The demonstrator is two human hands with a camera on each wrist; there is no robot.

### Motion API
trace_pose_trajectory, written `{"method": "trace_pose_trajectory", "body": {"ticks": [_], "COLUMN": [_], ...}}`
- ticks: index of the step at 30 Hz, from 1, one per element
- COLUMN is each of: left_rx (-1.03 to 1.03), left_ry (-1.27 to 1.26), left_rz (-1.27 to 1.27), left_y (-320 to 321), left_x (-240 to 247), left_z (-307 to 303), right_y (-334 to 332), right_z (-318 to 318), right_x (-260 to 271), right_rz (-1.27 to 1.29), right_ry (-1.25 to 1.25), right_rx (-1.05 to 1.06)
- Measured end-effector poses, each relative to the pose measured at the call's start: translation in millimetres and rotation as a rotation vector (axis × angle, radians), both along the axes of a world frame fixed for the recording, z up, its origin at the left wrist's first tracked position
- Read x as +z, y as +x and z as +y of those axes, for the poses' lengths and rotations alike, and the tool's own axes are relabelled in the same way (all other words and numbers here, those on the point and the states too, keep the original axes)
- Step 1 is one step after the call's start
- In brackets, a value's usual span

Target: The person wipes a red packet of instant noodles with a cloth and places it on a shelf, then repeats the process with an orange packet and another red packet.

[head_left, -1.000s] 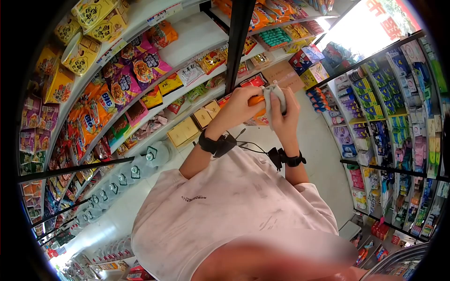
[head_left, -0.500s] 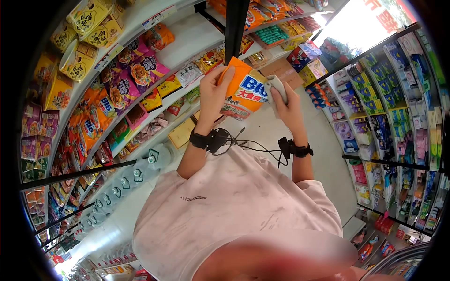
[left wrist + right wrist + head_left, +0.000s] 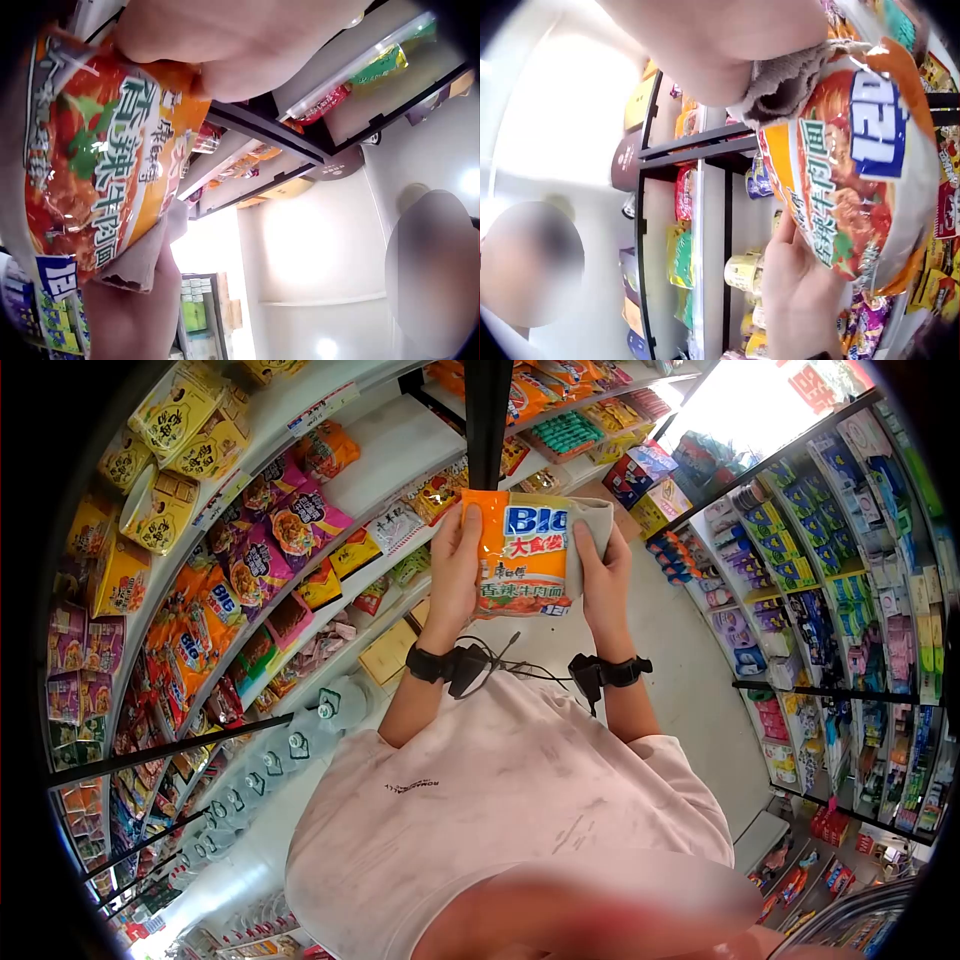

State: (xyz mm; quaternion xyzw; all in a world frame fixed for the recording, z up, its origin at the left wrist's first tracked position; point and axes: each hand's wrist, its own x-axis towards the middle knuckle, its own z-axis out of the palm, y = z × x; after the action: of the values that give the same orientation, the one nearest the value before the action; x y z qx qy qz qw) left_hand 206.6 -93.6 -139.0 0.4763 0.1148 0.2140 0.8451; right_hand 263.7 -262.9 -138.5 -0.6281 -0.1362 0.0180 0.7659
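Packet (image 3: 527, 565), one, aloft between hands: left hand (image 3: 455, 572) clamped on its left edge, right hand (image 3: 606, 588) pinching grey cloth (image 3: 597, 522) against its right. Risk: glossy wrapper slipping if cloth bunches, or creasing under hard thumbs.

A: What are the hands on?

B: The left hand (image 3: 455, 565) grips one side of an orange packet (image 3: 520, 575), printed "BIG". The right hand (image 3: 606, 580) holds a grey cloth (image 3: 594, 525) against the other side.

A: Anything on the wrists?

B: Black straps, with dark cables near them, above a pale pink shirt (image 3: 510, 790).

A: And around the person?

B: Purple packets (image 3: 255, 565) and yellow tubs (image 3: 160, 510) on shelves to the left, with big clear bottles (image 3: 298, 748) standing below. More packed shelves (image 3: 800, 600) curve along the right, beyond the pale floor (image 3: 660, 675).
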Motion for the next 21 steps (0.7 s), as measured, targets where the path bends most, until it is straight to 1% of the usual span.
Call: {"method": "trace_pose_trajectory", "body": {"ticks": [2,5,6,7,11,12,15,16,19,21], "left_rx": [-0.104,-0.159,-0.128,-0.096,0.050,0.085,0.123,0.093,0.133,0.000], "left_ry": [0.073,0.271,0.222,0.173,-0.016,-0.028,-0.088,-0.065,-0.188,-0.180], "left_rz": [0.020,0.055,0.056,0.057,-0.001,-0.016,-0.048,-0.020,-0.016,0.012], "left_y": [-7.2,-11.0,-9.1,-4.9,1.6,3.1,2.5,3.0,4.2,1.7], "left_x": [13.6,21.4,16.8,8.7,12.9,10.5,7.7,1.5,-4.7,0.4], "left_z": [-4.3,-8.3,-10.2,-11.3,-3.1,2.7,20.7,25.7,17.7,19.8], "right_y": [3.0,6.9,7.2,5.8,-12.5,-18.0,-22.9,-22.3,-15.4,-9.1], "right_z": [-2.1,-2.0,-2.7,-2.1,14.5,17.0,12.9,12.0,7.1,2.5], "right_x": [-1.7,3.1,5.0,4.5,2.3,1.3,-10.7,-13.6,-16.2,-14.3], "right_rz": [0.005,0.060,0.086,0.049,-0.132,-0.186,-0.162,-0.165,-0.197,-0.239], "right_ry": [0.028,0.138,0.185,0.130,-0.107,-0.171,-0.332,-0.365,-0.495,-0.619], "right_rx": [-0.038,-0.079,-0.087,-0.068,-0.003,0.008,0.087,0.076,0.037,-0.006]}}
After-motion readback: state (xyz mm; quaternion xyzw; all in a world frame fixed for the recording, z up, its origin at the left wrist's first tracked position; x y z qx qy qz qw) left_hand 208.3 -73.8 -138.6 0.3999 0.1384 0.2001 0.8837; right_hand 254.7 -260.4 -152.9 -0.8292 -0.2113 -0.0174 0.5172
